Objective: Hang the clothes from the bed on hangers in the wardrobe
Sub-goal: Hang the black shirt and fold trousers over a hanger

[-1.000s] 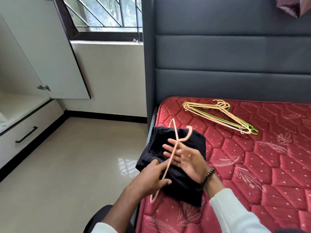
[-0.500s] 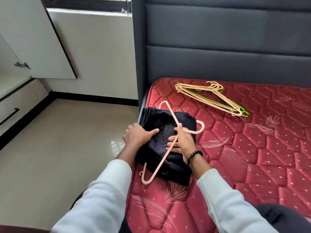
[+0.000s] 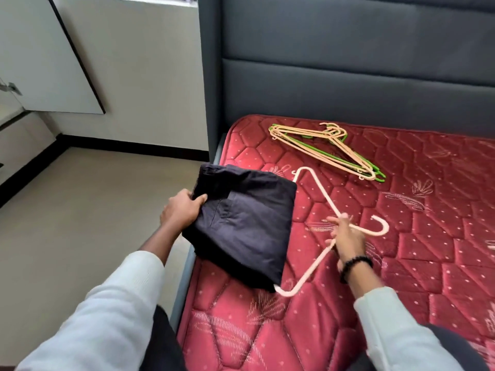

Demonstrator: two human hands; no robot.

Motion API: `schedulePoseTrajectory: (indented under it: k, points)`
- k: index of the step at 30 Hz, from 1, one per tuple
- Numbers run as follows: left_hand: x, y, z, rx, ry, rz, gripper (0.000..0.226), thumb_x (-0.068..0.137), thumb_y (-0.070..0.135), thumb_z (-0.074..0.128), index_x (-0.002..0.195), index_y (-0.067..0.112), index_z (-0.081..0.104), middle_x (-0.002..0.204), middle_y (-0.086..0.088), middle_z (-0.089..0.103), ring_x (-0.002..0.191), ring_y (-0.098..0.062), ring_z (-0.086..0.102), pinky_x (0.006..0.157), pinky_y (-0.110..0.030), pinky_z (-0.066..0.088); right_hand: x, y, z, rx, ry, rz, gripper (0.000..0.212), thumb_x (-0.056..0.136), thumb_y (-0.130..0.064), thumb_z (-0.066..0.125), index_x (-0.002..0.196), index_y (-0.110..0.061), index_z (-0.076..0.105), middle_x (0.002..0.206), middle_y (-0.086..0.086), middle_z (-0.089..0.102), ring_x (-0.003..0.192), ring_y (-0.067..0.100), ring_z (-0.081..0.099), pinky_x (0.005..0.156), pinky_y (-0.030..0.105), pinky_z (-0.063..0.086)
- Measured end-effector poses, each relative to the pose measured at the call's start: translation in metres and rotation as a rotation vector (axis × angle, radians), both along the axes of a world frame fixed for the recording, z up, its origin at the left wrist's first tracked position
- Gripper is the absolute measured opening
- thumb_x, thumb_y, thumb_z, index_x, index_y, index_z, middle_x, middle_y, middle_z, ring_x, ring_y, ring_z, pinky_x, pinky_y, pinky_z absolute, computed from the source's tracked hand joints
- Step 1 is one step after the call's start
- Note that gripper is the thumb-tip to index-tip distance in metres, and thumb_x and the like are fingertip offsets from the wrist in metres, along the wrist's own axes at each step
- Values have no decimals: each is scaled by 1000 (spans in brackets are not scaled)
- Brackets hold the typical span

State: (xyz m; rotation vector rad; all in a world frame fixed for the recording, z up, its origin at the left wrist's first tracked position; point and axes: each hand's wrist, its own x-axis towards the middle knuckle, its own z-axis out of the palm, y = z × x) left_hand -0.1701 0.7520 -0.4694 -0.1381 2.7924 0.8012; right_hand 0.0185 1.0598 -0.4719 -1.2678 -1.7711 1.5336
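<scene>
The left hand (image 3: 182, 210) gripped the folded dark trousers (image 3: 241, 226) at the mattress (image 3: 401, 263) edge; the right hand (image 3: 345, 236), just beside them, had its fingers curled round a peach hanger (image 3: 318, 194).

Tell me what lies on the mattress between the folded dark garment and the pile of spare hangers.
In the head view, the peach hanger held by the right hand crosses that stretch between the dark garment and the hanger pile; otherwise bare red mattress.
</scene>
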Motion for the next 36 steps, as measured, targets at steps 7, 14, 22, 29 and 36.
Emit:
schedulePoseTrajectory:
  k: [7,14,22,29,36]
  points:
    - [26,27,32,-11,541,-140,53,85,31,70,130,15,48,126,-16,49,116,-39,50,100,-49,42,-20,-20,-13,-346,117,-66,48,107,-44,35,92,-10,65,62,4,51,34,8,45,35,19,42]
    - [183,114,39,-52,204,-1140,84,72,79,51,132,21,46,117,-5,65,114,-24,58,117,-43,26,0,-20,3,-372,210,-37,36,106,-34,41,129,-12,58,66,4,57,32,6,41,35,18,39]
    - [206,78,25,-65,673,-759,10,96,35,43,92,27,45,54,-2,61,54,-17,62,89,-37,56,14,-34,74,-69,271,305,32,103,-10,43,124,-29,58,79,11,65,50,18,64,45,30,56]
    - [145,0,183,-76,708,-471,23,100,44,46,119,38,58,101,-11,71,93,-40,66,68,-41,48,-23,-61,176,474,297,639,23,96,-41,62,93,-18,67,79,-8,70,73,7,66,74,29,51]
    - [102,-57,284,275,663,-589,15,96,41,60,100,33,72,67,2,67,51,-11,60,55,-19,46,-42,-86,276,963,315,657,40,96,-56,52,87,-21,69,90,0,55,87,15,54,86,31,41]
